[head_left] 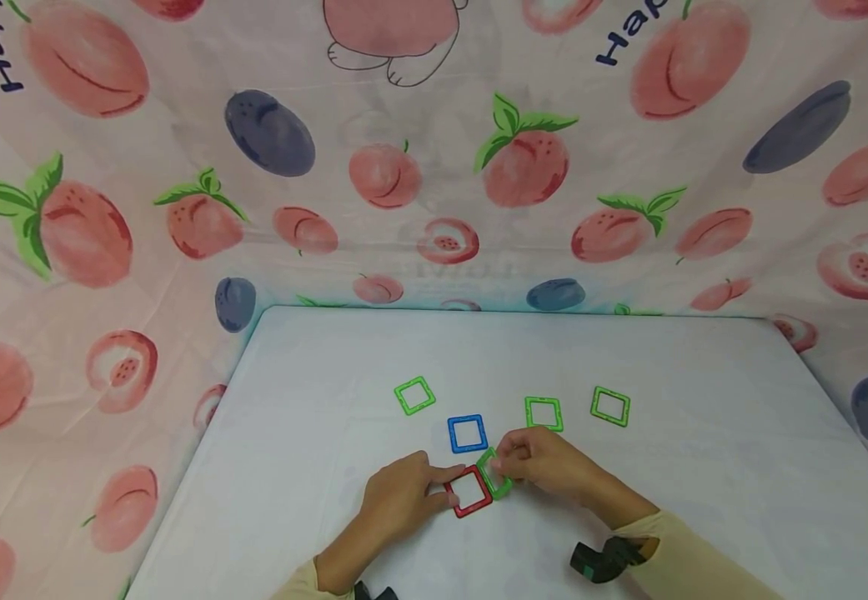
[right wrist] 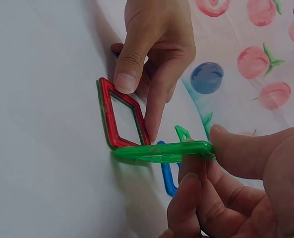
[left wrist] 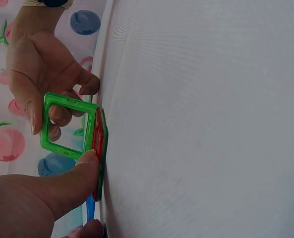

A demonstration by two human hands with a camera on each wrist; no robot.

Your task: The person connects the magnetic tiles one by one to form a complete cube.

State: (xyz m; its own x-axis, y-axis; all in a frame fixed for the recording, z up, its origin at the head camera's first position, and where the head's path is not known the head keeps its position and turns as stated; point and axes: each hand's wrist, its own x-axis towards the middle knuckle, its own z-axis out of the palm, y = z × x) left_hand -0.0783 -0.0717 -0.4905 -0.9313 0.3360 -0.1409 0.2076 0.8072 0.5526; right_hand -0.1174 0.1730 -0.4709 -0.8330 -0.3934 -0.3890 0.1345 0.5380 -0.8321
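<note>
My left hand (head_left: pixel 399 496) holds a red square magnetic tile (head_left: pixel 475 508) by thumb and forefinger at its left side, low on the white table. A green edge (right wrist: pixel 105 121) shows beneath the red tile in the right wrist view. My right hand (head_left: pixel 554 467) pinches a green square magnetic tile (right wrist: pixel 161 148) between thumb and fingers. This open-centred tile stands raised from the red one, its lower edge against the red tile's right edge. Just beyond them lies a blue square tile (head_left: pixel 470 450), flat on the table.
Three more green square tiles lie farther back: one at the left (head_left: pixel 401 402), one beyond my right hand (head_left: pixel 542 399), and one at the right (head_left: pixel 627 412). A fruit-printed cloth (head_left: pixel 403 267) hangs behind the white table (head_left: pixel 313 367).
</note>
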